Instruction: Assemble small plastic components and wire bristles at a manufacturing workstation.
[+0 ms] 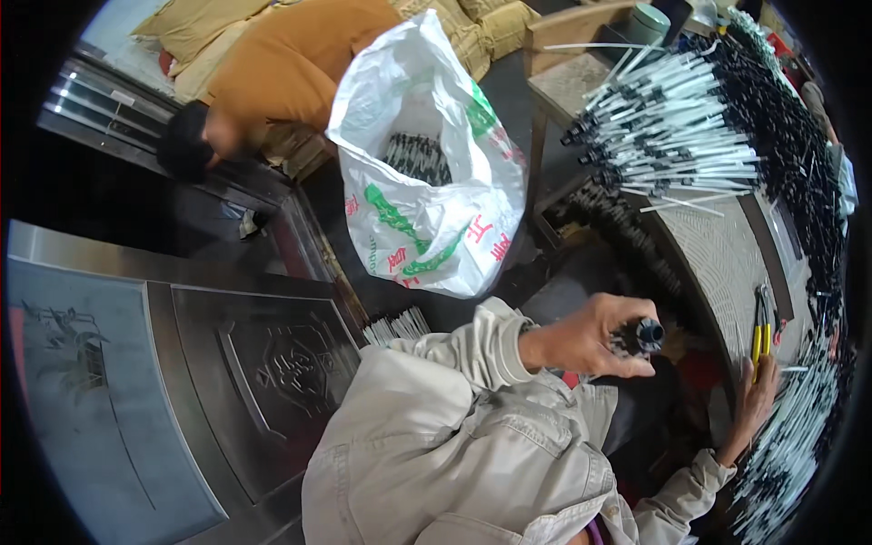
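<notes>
My left hand (599, 334) is wrapped round a dark bundle of thin parts (627, 338). A round black tube end (649, 332) faces up from the grip; the rest of the bundle is hidden by my fingers. At the table's right side, my right hand (756, 400) has its fingers around the lower ends of a pair of yellow-handled pliers (761, 331). The pliers' jaws point away from me. Just right of that hand lies a spread heap of thin pale rods (790, 445).
White rods with black ends (672, 123) are piled at the table's far end, beside a long heap of black parts (799, 136). An open white woven sack (427, 218) holds similar pieces. A person in orange (282, 59) bends beyond it. A metal door (263, 372) stands left.
</notes>
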`<state>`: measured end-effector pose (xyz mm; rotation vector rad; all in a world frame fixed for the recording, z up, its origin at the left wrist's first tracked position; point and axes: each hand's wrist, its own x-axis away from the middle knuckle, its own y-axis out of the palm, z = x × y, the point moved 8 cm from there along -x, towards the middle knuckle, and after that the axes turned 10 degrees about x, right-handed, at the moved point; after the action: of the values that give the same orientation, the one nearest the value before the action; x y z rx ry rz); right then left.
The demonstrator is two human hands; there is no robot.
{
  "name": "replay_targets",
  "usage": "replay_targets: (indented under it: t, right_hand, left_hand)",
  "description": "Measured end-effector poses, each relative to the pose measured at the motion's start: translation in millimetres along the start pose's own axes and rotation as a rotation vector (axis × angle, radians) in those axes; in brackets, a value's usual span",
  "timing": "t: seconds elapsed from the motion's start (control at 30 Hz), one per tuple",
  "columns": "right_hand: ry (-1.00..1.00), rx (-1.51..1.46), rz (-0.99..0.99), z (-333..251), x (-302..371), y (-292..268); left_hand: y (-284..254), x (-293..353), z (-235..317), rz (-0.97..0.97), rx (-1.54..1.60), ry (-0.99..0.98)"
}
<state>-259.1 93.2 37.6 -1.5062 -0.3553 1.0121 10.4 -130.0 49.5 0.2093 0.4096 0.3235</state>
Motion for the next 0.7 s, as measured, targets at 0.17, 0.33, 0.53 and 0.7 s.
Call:
replay_targets:
  t: [0.17, 0.33, 0.53, 0.7]
  right_hand:
    - [0.067, 0.011, -0.122, 14.7, -13.7, 20.4]
    - [0.048, 0.155, -0.060, 12.1, -11.9, 24.8]
    - [0.088, -0.091, 0.008, 118.0, -5.1, 54.5]
    - [0.435, -0.964, 0.337, 68.2, -24.0, 29.0]
  left_hand:
    - [13.6, -0.9, -7.3, -0.016, -0.055, 0.014]
    - [13.8, 9.6, -2.5, 0.017, -0.007, 0.011]
    - [10.0, 5.0, 5.3, -0.032, -0.050, 0.116]
    - [-7.8, 10.8, -2.0, 0.012, 0.062, -0.125]
